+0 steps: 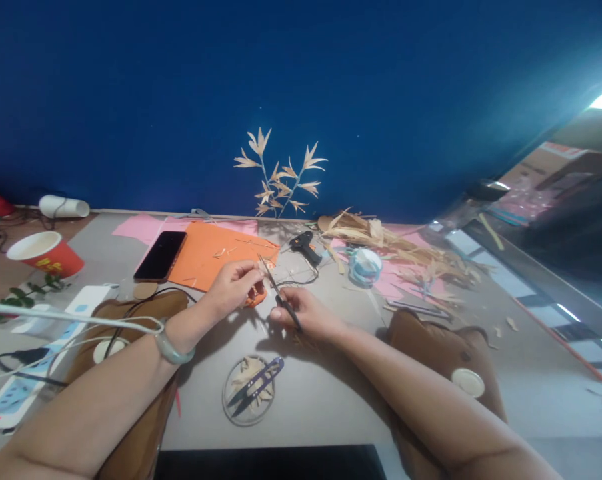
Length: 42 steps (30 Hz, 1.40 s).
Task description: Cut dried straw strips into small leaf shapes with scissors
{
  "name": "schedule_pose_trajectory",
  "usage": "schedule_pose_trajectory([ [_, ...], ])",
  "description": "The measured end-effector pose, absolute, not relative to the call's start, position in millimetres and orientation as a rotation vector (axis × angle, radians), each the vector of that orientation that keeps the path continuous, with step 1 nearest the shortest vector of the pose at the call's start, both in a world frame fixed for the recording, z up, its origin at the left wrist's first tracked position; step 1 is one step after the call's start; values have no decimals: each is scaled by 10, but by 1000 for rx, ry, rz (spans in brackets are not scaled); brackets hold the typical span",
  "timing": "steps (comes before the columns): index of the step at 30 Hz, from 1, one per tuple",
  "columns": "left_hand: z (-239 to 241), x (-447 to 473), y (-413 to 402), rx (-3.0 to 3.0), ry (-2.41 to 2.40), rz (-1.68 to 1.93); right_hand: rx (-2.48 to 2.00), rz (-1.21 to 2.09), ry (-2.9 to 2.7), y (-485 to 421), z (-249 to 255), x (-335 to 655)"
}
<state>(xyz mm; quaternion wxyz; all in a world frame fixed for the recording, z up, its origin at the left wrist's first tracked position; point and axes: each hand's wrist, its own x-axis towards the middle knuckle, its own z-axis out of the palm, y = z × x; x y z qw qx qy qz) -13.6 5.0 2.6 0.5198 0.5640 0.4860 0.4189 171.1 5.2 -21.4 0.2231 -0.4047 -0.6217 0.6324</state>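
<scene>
The right hand (305,315) grasped scissors (281,301), blades slanting forward-left just beside the left hand (232,288), whose hold was unclear.

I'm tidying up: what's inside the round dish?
The round dish holds pale pieces, with purple snips lying across them. Whatever lies beneath these is covered.

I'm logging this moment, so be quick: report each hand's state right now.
Left hand: closed in a pinch; what it holds, if anything, is too small to tell.
Right hand: closed, holding slim metal scissors with dark handles.
</scene>
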Motion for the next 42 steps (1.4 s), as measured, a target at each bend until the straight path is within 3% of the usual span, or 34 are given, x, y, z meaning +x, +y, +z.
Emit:
schedule_pose_trajectory([
  [36,42,-145,56,1299,1167,945,-1162,1404,-1511,108,-265,1690],
  [39,119,-197,35,1416,1117,797,-1185,1337,-1503,109,-272,1688],
  [42,159,-282,26,1656,927,346,-1184,1265,-1503,111,-301,1688],
])
